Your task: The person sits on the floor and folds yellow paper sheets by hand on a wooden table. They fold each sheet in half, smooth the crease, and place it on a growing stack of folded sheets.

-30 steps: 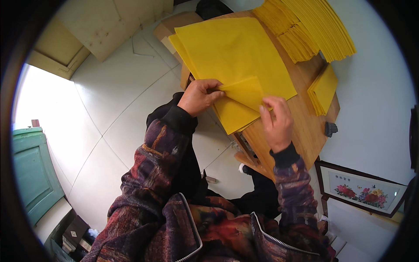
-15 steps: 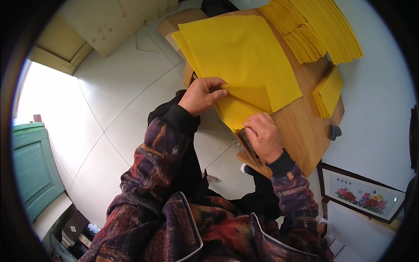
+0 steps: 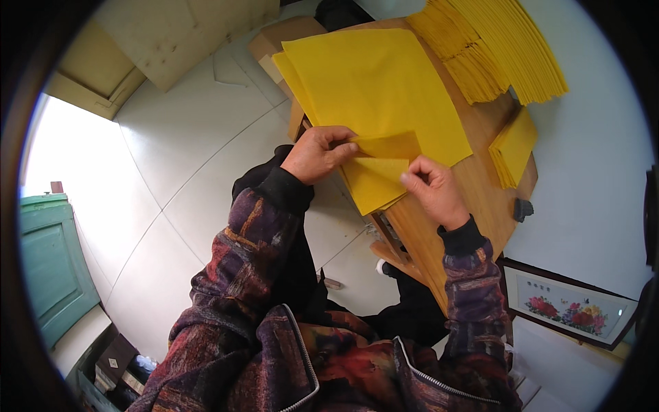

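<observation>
On the surface [image 3: 480, 206], as the head view has it, the yellow sheets [image 3: 374, 86] lie spread before you, layered, their left edge reaching past the surface. Your left hand [image 3: 318, 155] is at the near left edge of the sheets, thumb and forefinger pinching it; how many layers they grip cannot be told. Your right hand [image 3: 439, 192] is at the near right of the sheets, thumb and forefinger closed on the right corner of a flap [image 3: 374, 172]. That flap is raised between your two hands, over the near part of the sheets, with another fold [image 3: 395, 143] just behind it.

Beyond the sheets, to their right, you have a big pile [image 3: 518, 51] of folded yellow pieces. Right of the sheets is a small pile [image 3: 516, 147], also yellow, and nearer you a dark block [image 3: 523, 210]. A framed flower picture [image 3: 573, 305] is farther right of the sheets, closer to you. Just beyond their far left corner is a cardboard box [image 3: 281, 38]; left of them spreads the tiled floor [image 3: 178, 158].
</observation>
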A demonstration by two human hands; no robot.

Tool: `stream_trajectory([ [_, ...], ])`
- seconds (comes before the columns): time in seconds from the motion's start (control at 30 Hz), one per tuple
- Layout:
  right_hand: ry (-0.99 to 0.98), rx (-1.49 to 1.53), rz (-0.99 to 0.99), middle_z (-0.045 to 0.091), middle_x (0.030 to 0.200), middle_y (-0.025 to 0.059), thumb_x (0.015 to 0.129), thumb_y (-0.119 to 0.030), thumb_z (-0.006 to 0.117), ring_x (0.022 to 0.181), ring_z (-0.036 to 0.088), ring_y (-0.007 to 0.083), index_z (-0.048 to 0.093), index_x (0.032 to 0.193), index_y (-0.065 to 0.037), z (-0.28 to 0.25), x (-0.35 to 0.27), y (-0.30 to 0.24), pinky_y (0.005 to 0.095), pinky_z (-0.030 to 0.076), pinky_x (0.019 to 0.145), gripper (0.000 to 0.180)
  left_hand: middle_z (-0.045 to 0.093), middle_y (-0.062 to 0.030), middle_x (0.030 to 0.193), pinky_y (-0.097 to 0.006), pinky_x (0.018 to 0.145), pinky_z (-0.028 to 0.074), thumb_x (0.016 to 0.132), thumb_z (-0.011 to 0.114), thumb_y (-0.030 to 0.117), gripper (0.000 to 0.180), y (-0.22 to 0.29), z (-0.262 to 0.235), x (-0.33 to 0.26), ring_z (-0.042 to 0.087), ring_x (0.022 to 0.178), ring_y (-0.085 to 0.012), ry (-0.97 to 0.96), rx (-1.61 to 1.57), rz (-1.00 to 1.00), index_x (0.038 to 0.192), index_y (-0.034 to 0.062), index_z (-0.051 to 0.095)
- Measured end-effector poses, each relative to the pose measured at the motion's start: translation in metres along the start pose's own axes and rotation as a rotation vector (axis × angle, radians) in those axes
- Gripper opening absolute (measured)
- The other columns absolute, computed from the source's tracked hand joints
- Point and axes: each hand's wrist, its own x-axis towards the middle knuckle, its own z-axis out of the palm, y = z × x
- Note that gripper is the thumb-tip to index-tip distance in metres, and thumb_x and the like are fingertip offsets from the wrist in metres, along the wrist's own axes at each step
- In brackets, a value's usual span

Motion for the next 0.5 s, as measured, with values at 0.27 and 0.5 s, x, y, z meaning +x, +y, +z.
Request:
stream_trajectory([
  [0.27,0.500,-0.506,-0.348,0.058,0.083,0.0096,0.082,-0.007,0.067,0.074,0.057,0.0228,0.058,0.088,-0.002,0.019,-0.012,-0.012,0.0313,0.047,0.066,0.011,0.067,-0.0064,0.084,-0.027,0.074,0.049,0.089,0.065,0.016,0.022,-0.003,0.004,-0.002,0.059,0.078,-0.0131,0.010,0.058,0.096,0.099,-0.0029,0.065],
  [0.5,0.212,-0.857,-0.538,0.056,0.091,0.0066,0.073,-0.008,0.069,0.083,0.056,0.0254,0.061,0.091,-0.006,0.054,-0.041,0.004,0.0349,0.049,0.070,0.019,0.065,-0.0025,0.085,-0.025,0.074,0.048,0.089,0.063,0.012,0.018,-0.002,0.003,0.002,0.058,0.079,-0.0101,0.024,0.007,0.002,0.099,-0.0027,0.065],
])
